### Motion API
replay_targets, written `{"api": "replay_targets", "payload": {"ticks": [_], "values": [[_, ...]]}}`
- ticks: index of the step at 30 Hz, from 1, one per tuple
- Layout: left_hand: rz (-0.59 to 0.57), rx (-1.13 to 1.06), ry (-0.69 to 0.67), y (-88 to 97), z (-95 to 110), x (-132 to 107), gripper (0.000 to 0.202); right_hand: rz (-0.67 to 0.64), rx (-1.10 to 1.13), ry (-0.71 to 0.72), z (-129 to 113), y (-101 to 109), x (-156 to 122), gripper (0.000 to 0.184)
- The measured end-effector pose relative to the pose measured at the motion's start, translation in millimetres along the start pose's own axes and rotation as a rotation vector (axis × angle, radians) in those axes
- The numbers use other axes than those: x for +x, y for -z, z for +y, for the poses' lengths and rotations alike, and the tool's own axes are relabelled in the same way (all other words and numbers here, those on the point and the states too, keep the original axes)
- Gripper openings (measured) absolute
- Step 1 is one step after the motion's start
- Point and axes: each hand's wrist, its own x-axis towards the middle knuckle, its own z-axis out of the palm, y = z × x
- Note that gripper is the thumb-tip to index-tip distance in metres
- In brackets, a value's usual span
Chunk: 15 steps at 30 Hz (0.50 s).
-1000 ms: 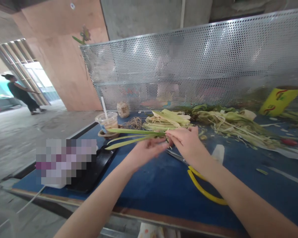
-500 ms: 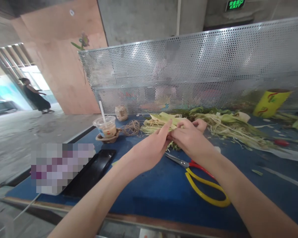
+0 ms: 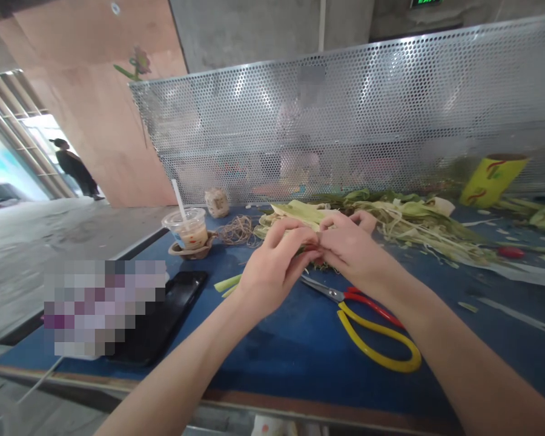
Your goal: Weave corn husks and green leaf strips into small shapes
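My left hand and my right hand meet over the blue table, fingers curled and pinched together on a small green leaf piece between them, mostly hidden. Green leaf strips poke out to the left below my left hand. Behind my hands lies a pile of pale green leaves. Yellow-handled scissors lie on the table just below my right wrist.
A plastic cup with a straw, a tangle of twine and a twine ball stand at the back left. A black tray lies near left. Leaf scraps spread right, by a yellow tube. A perforated metal screen backs the table. A person stands far left.
The long leaf strips held out to the left a second ago have been drawn in. My hands rose slightly and closed together, and my left fingers went from stretched to curled.
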Motion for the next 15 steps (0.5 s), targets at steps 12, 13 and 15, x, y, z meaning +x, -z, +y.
{"api": "replay_targets", "payload": {"ticks": [12,13,15], "values": [[0.181,-0.333,0.162,-7.3,-7.1,0.0,0.005,0.056,0.022,0.005,-3.5,-1.7,-1.1,0.022],[0.191,-0.376,0.203,-8.2,-7.0,0.1,0.005,0.08,0.027,0.002,-3.7,-2.0,-1.2,0.021],[0.211,-0.404,0.235,-9.6,-6.8,0.0,0.005,0.1,0.037,0.006,-4.0,-1.8,-1.6,0.02]]}}
